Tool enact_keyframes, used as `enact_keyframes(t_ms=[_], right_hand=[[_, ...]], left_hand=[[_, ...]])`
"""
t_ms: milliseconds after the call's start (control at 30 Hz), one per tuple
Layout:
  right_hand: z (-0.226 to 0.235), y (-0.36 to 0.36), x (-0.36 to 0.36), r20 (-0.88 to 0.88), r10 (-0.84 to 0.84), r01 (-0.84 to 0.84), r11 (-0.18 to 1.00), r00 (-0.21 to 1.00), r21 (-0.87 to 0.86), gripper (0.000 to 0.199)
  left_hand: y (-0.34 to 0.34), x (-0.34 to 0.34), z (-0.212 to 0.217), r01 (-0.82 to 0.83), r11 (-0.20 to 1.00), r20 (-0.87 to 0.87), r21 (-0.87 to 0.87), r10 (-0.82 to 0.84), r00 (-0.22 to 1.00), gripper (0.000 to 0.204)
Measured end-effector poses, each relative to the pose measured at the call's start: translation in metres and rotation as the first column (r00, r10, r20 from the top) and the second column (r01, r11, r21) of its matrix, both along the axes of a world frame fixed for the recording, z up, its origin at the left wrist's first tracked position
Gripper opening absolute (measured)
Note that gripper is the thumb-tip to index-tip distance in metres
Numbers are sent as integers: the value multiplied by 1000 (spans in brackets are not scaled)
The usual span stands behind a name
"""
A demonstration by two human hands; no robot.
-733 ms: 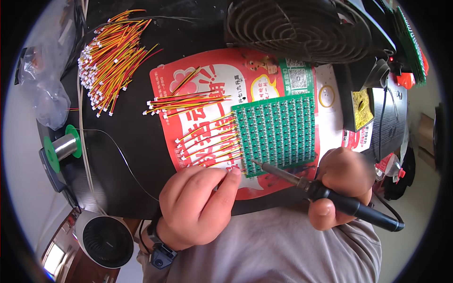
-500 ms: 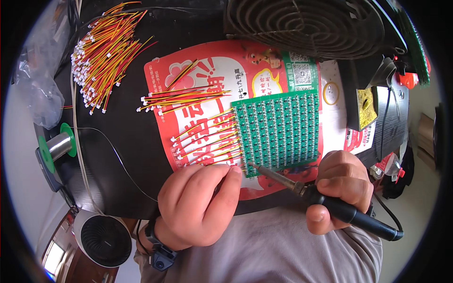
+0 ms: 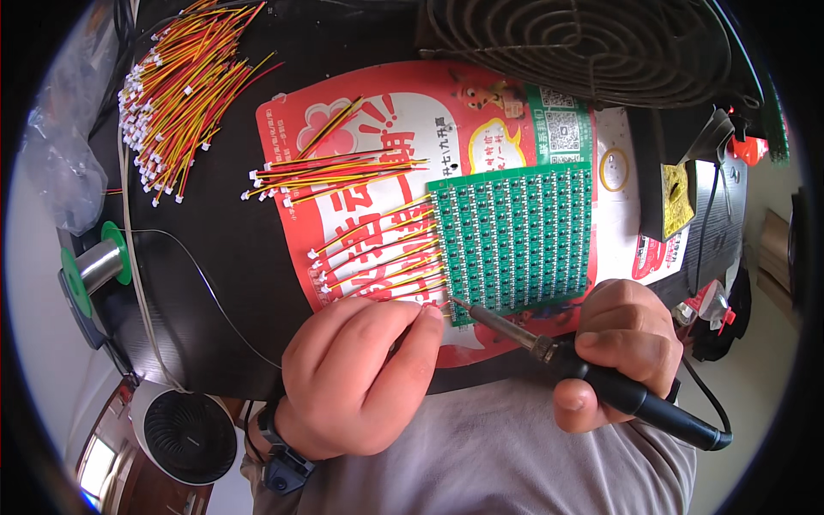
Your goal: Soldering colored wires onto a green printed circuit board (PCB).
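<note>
A green circuit board panel (image 3: 515, 236) lies on a red and white printed sheet (image 3: 360, 146). Several red-and-yellow wire leads (image 3: 378, 253) stick out from the board's left edge. My right hand (image 3: 622, 348) grips a black-handled soldering iron (image 3: 592, 382), its tip touching the board's lower left corner. My left hand (image 3: 360, 373) rests just left of that corner, fingers pinched together at a wire lead beside the iron's tip; what it holds is mostly hidden.
A pile of red-and-yellow leads (image 3: 180, 94) lies at the far left, a smaller bundle (image 3: 335, 172) on the sheet. A solder spool (image 3: 94, 270) sits at left, a fan grille (image 3: 584, 51) at the back, a small round fan (image 3: 189, 438) below the table edge.
The iron's tip has moved left and down to the board's lower left corner. My left hand stays pinched beside it.
</note>
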State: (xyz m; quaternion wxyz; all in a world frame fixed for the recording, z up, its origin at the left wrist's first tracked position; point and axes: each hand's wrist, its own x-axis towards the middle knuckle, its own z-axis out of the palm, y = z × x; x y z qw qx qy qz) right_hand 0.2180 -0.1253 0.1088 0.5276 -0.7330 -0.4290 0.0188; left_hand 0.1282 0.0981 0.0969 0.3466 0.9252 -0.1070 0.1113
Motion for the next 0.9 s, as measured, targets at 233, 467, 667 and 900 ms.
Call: enact_keyframes(t_ms=[233, 467, 667, 900], right_hand=[[-2, 2, 1, -1, 14, -14, 1000, 1000, 0, 43], [-1, 2, -1, -11, -4, 4, 1000, 1000, 3, 42], [-1, 4, 0, -12, -25, 25, 1000, 1000, 12, 42], [-2, 1, -2, -21, -36, 36, 999, 999, 18, 42]], left_hand=[[2, -1, 0, 10, 1000, -20, 0, -10, 1000, 27], [2, -1, 0, 8, 1000, -17, 7, -8, 1000, 26], [2, 1, 1, 4, 1000, -15, 11, -4, 1000, 27], [3, 1, -1, 30, 999, 0, 41, -30, 1000, 26]])
